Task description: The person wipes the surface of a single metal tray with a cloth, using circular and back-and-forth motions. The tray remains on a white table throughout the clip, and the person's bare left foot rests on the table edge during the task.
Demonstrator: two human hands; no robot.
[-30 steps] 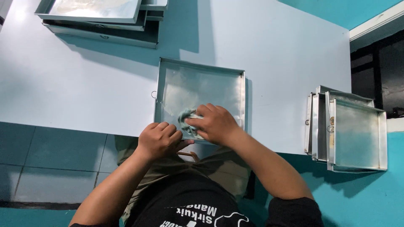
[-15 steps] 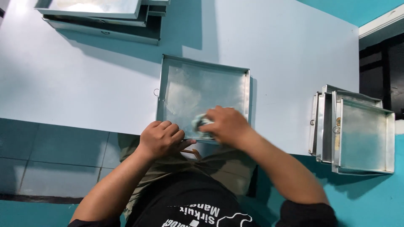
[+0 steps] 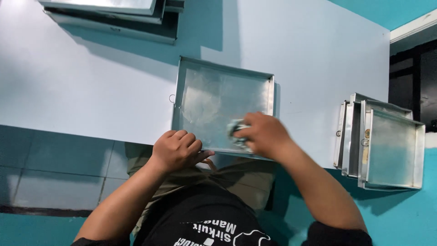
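A person seated at a pale counter (image 3: 91,91) works over a shallow metal tray (image 3: 214,98), seen from above. At the far left edge of the counter, a stack of similar trays (image 3: 114,13) lies partly out of frame. The tray in hand sits at the counter's near edge, directly in front of the person, its near rim overhanging slightly toward the lap.

The left hand (image 3: 176,149) is clenched into a loose fist at the tray's near left corner, thumb tucked against the rim, apparently steadying it. The right hand (image 3: 264,134) is closed around a small crumpled cloth (image 3: 236,130), pressed against the tray floor near the near right corner. A dull, smeared patch shows on the tray's left half, while the right half looks more even.

Judging by the pose, the wiping goes best with the left hand holding the rim firmly so the overhanging tray does not tip off the edge, and with the cloth kept flat and carried right into the corners and along the raised walls, where residue would likely collect.

Further right, well apart from the work, another group of trays (image 3: 391,146) leans together at the counter's end, against a teal floor (image 3: 409,214)
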